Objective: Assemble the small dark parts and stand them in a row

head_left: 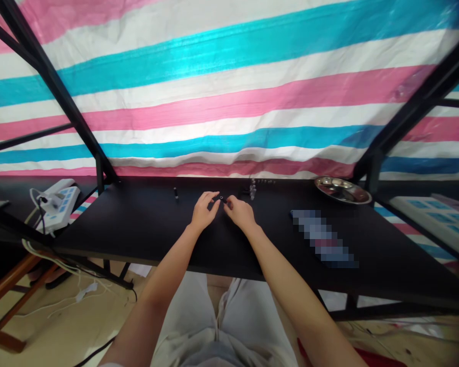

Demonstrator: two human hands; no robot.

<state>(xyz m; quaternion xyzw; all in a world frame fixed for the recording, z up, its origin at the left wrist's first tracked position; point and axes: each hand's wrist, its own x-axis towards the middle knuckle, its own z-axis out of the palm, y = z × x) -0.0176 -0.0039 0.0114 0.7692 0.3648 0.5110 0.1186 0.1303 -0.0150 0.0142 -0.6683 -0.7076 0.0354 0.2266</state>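
Observation:
Over the middle of the black table (137, 224), my right hand (240, 211) pinches a small black piece (222, 199) with a pale ring at its end. The piece is too small to name. Close to its left side, my left hand (204, 210) has thumb and forefinger apart, with nothing seen between them. Farther left stands a small black cylinder (176, 193) with a light band. Beyond my right hand lie several small clear pieces (253, 189), with a little dark part beside them.
A shiny round metal dish (343, 190) sits at the back right. Nearer me on the right is a pixelated bluish object (323, 239). Black metal frame bars rise at both sides, before a striped sheet (229, 97). A power strip (63, 208) with cables is at left.

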